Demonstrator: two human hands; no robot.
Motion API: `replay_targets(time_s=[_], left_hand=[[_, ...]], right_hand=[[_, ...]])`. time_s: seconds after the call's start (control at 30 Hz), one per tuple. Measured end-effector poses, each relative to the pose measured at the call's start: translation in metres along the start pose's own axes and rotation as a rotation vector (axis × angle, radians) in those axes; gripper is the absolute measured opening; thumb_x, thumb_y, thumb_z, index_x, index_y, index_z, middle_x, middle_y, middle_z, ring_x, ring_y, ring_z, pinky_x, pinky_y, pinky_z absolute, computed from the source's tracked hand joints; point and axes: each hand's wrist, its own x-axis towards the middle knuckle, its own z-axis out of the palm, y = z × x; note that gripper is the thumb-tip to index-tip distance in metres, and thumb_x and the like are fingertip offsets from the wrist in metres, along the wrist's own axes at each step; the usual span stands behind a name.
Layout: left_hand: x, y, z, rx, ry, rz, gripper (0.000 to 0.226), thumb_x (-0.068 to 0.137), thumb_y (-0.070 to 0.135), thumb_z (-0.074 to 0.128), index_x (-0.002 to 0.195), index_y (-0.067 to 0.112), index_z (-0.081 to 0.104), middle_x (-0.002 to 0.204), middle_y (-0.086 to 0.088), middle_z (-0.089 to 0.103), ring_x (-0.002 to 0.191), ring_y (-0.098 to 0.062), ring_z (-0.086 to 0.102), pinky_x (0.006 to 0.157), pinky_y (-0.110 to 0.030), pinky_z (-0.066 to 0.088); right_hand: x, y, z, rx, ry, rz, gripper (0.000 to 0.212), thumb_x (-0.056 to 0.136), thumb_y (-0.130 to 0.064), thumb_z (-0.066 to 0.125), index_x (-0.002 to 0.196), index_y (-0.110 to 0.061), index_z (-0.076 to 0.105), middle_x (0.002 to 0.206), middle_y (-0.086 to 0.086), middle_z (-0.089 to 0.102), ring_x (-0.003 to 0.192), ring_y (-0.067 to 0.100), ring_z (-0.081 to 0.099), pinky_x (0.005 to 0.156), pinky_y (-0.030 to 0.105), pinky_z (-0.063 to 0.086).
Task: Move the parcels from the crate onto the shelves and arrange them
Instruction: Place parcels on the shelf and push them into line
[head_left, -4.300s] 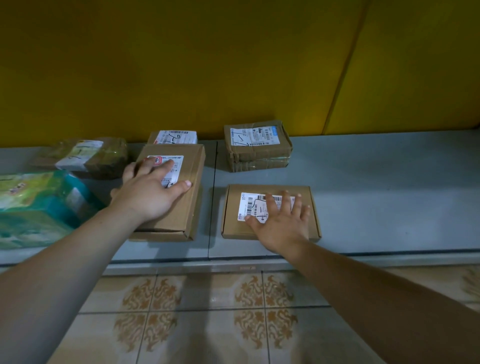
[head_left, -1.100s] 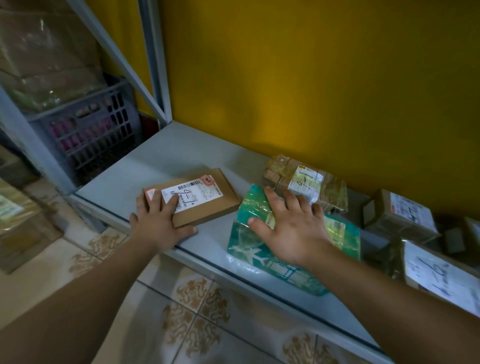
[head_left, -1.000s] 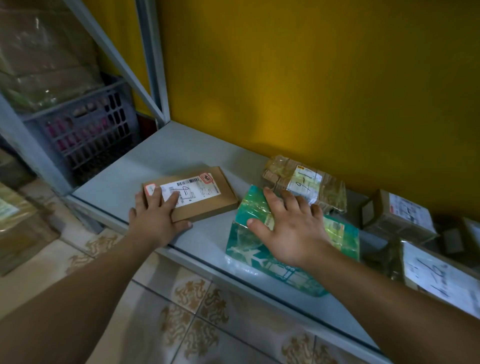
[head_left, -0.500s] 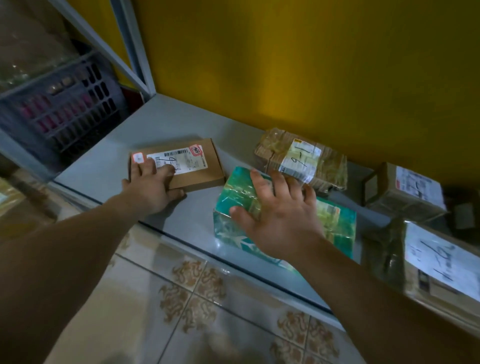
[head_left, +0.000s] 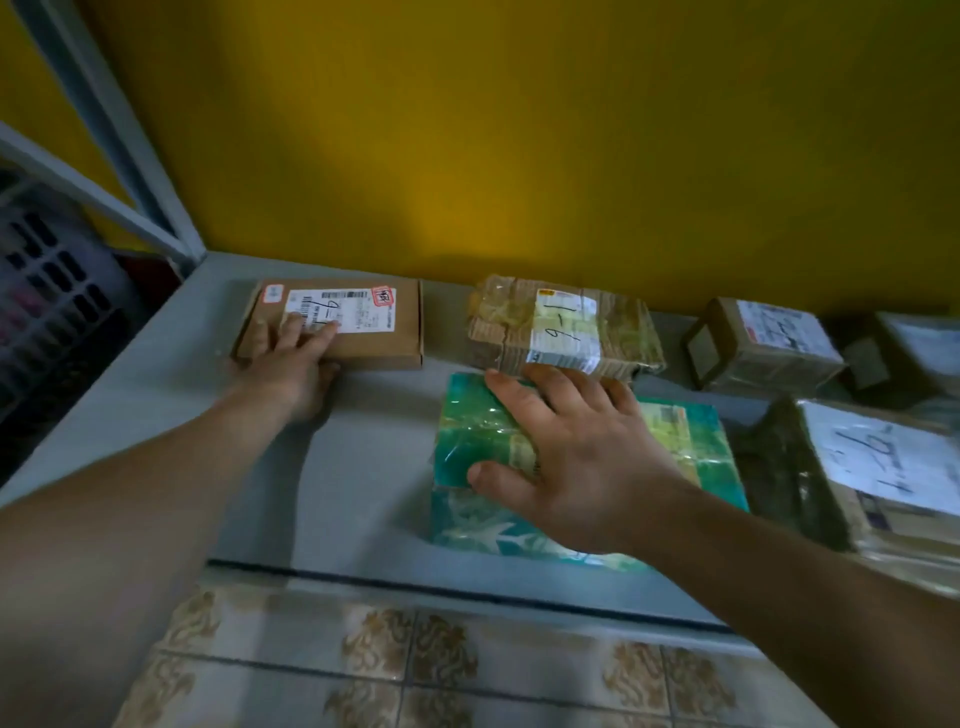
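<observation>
A mustard-yellow painted wall (head_left: 519, 130) is filling the upper half of the frame, glowing brightest near its centre and fading into shadow toward the upper corners. Below it, a flat pale-grey metal shelf (head_left: 374, 441) is stretching across the middle, with a dark seam running along its front edge. At the upper left, a grey metal upright post (head_left: 111, 119) is slanting down to the shelf's back corner, and a grey diagonal brace (head_left: 78, 192) is joining it from the left edge. Along the bottom, a floor of cream tiles (head_left: 415, 675) with brown ornamental motifs is showing.

A yellow wall (head_left: 519, 130) stands behind patterned floor tiles (head_left: 415, 675).
</observation>
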Motion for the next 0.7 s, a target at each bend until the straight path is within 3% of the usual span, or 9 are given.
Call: replay_targets(time_s=[0.2,0.7], left_hand=[[0.029,0.015,-0.001,-0.176,0.064,0.082,0.062,0.095,0.05,0.049,0.15,0.036,0.024,0.162,-0.004,0.004,0.146,-0.038,-0.009,0.117,-0.058,0.004],[0.048,-0.001,-0.004,-0.076,0.059,0.126,0.057,0.098,0.05,0.042,0.149,0.042,0.019,0.163,0.003,0.002,0.148,-0.03,-0.01,0.112,-0.069,0.001]], right_hand=[[-0.003,-0.002,-0.002,0.004,-0.01,0.018,0.099,0.066,-0.085,0.003,0.155,-0.041,0.001,0.163,-0.001,0.016,0.149,0.024,0.013,0.121,0.05,0.01],[-0.006,-0.004,-0.003,-0.004,-0.021,0.049,0.099,0.066,-0.085,0.007,0.155,-0.043,0.0,0.164,-0.002,0.014,0.148,0.023,0.014,0.121,0.047,0.005]])
